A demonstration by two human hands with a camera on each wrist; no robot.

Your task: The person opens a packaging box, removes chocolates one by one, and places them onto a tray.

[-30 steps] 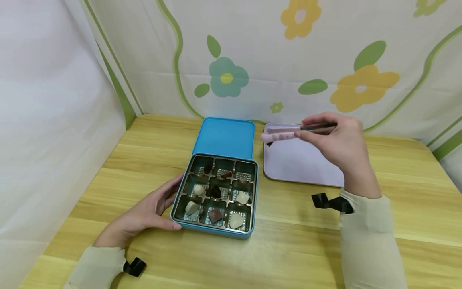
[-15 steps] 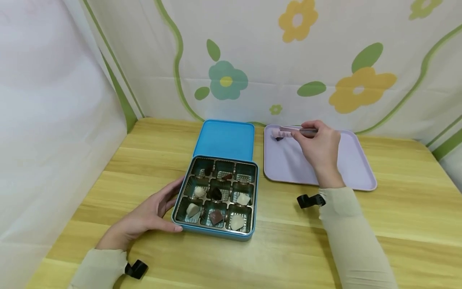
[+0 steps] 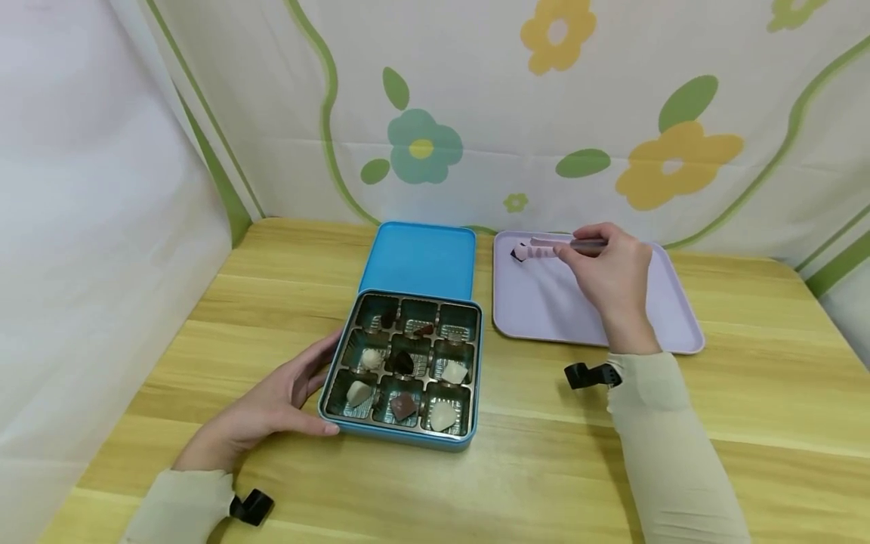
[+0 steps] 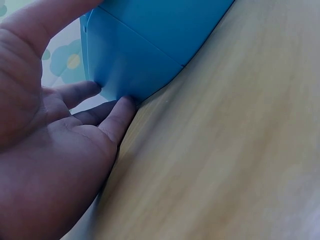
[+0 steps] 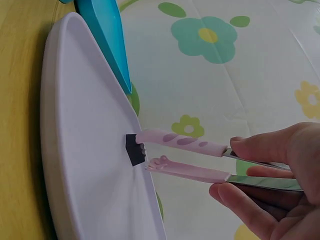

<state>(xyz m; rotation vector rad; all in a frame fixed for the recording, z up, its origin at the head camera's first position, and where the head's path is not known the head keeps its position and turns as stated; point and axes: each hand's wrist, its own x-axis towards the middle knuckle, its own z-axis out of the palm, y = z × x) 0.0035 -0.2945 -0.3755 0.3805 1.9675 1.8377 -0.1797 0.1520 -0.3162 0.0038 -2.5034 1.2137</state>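
Note:
My right hand (image 3: 615, 276) pinches a pair of pink paw-tipped tongs (image 5: 182, 142) by their metal handles, thumb on one arm and fingers on the other. In the right wrist view, the tongs' arms stand apart, tips beside a small dark chocolate piece (image 5: 134, 150) on the lilac tray (image 3: 564, 317). My left hand (image 3: 272, 404) rests against the left side of a blue tin (image 3: 401, 437); its thumb lies at the front corner. The left wrist view shows fingertips (image 4: 127, 102) touching the tin's wall. White and brown chocolates (image 3: 403, 406) sit in the tin's divided insert.
Behind the tin lies its blue lid (image 3: 418, 261), left of the tray. A wooden table (image 3: 537, 468) bears everything. A flower-printed white cloth (image 3: 503, 121) hangs at the back, with more white cloth on the left.
My right hand has come down and left over the tray, bringing the tongs and the dark piece at their tips to the back left part. The left hand holds its place.

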